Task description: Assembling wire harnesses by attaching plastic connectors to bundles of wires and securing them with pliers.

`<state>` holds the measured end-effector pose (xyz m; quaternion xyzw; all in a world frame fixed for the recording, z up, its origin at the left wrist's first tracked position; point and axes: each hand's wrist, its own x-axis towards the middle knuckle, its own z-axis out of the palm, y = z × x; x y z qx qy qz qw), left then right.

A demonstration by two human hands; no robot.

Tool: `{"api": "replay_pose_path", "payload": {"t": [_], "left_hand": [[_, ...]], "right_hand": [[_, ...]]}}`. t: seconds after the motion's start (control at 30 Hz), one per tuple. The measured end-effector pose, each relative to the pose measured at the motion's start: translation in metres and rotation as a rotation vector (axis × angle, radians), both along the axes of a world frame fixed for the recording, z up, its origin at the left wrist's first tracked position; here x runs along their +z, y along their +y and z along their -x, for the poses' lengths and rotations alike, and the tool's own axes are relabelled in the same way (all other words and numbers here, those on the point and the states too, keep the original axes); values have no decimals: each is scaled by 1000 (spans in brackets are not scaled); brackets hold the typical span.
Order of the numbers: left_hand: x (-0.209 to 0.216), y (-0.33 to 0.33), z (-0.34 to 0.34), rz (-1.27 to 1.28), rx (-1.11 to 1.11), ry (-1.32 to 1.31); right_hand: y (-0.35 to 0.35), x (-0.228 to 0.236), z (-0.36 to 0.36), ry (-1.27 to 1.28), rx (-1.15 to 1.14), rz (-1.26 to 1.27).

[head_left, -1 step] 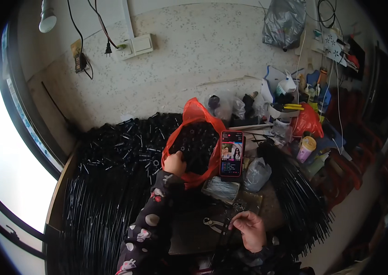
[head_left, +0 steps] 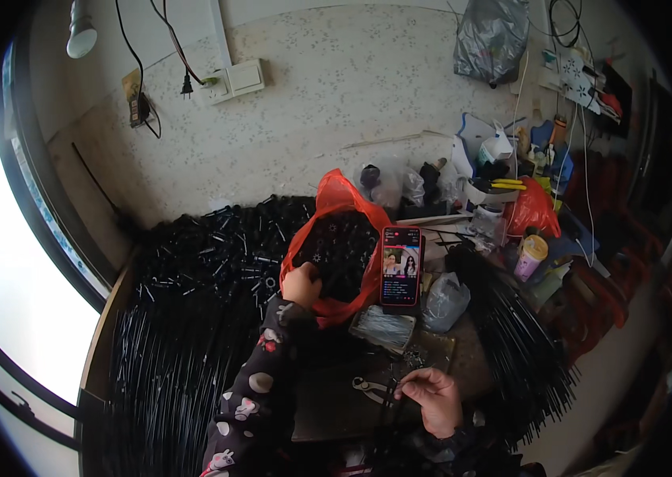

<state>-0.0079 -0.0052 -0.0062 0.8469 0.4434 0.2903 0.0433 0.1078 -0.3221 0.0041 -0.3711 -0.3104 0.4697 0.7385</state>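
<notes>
My left hand (head_left: 302, 287) reaches over the near left rim of a red plastic bag (head_left: 339, 189). Its fingers curl down towards small black plastic parts (head_left: 337, 253) inside the bag; the fingertips are out of sight. Lower right, my right hand (head_left: 435, 401) has thumb and forefinger pinched together. What lies between them is too small and dark to make out. Just left of that hand, metal-jawed pliers (head_left: 367, 387) rest on the dark work surface. Behind it, small metal bits (head_left: 415, 358) are scattered beside an open box of thin pale pieces (head_left: 383, 327).
Long black rods (head_left: 169, 358) with black end pieces (head_left: 201, 254) are heaped on the left. Another rod bundle (head_left: 519, 350) lies at the right. A lit phone (head_left: 402, 269) stands beside the bag, near a clear plastic bag (head_left: 445, 302). Behind are a lidded cup (head_left: 532, 256) and clutter.
</notes>
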Motion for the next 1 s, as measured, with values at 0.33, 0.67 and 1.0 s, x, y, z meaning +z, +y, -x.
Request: {"api": "replay_pose_path", "payload": {"t": [0.33,0.67,1.0], "left_hand": [[6,-186,27,1202,-754,-1239],[34,-256,95,1258,-1176,-1444],[67,-282,143,1148,-1018,-1235]], "right_hand": [[-4,9,35,70,32,36],[-36,26,80,-35,295,-117],[-47,36,97,74,427,-154]]}}
